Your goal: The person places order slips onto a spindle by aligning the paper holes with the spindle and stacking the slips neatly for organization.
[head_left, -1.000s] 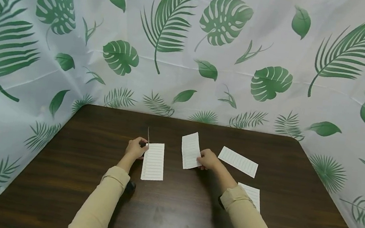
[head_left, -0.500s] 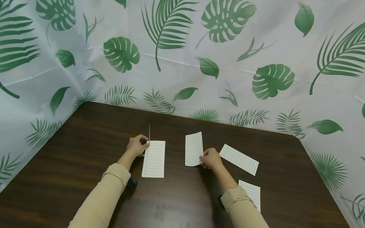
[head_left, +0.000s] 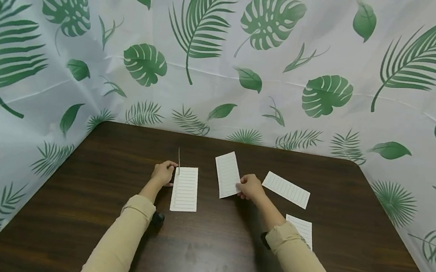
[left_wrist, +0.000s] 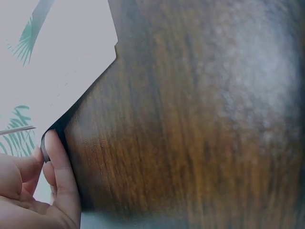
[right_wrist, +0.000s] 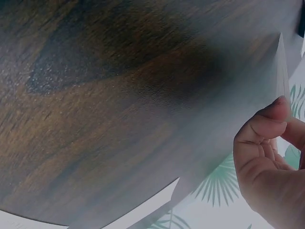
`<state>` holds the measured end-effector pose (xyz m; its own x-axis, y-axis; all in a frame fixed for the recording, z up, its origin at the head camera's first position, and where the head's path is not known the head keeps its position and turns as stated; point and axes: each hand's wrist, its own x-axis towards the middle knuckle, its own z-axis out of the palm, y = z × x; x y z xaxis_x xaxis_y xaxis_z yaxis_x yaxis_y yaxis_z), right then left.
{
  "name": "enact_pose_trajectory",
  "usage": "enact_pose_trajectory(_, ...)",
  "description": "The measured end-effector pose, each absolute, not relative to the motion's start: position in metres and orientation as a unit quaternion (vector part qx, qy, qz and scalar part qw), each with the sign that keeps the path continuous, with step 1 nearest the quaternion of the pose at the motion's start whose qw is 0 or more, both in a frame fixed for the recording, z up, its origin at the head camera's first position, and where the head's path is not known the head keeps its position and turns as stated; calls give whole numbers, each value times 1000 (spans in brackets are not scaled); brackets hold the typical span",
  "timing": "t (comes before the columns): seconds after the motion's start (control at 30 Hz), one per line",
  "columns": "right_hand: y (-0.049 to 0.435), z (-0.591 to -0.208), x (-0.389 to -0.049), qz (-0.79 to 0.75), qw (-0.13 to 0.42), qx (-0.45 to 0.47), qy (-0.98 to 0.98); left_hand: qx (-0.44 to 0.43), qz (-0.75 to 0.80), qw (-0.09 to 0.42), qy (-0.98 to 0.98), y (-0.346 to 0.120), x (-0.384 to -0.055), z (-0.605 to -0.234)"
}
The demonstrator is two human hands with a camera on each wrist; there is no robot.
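In the head view, a receipt spike stands at the left centre, its thin rod rising through the top of several lined white slips. My left hand holds the spike at its black base, which is mostly hidden under the paper. The rod's tip shows above that hand in the left wrist view. My right hand pinches another lined slip by its lower right edge, tilted to the right of the spike. That slip appears nearly edge-on in the right wrist view.
Two more lined slips lie on the brown table: a slanted slip beyond the right hand, and a near slip partly covered by the right sleeve. A leaf-print curtain hangs behind the table.
The slip in my right hand has gone slightly right, then back left, and now leans with its top toward the left. My left hand stays at the spike, its thumb drawn back from the paper.
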<state>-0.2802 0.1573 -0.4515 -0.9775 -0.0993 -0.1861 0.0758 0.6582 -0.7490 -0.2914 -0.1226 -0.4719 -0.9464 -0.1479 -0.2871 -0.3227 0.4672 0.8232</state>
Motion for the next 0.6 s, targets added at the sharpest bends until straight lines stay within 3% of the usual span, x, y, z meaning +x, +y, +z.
enact_pose_trajectory(0.6, 163, -441, -270, -463, 110, -52, 878, -136, 518, 60, 842, -127, -288, -473)
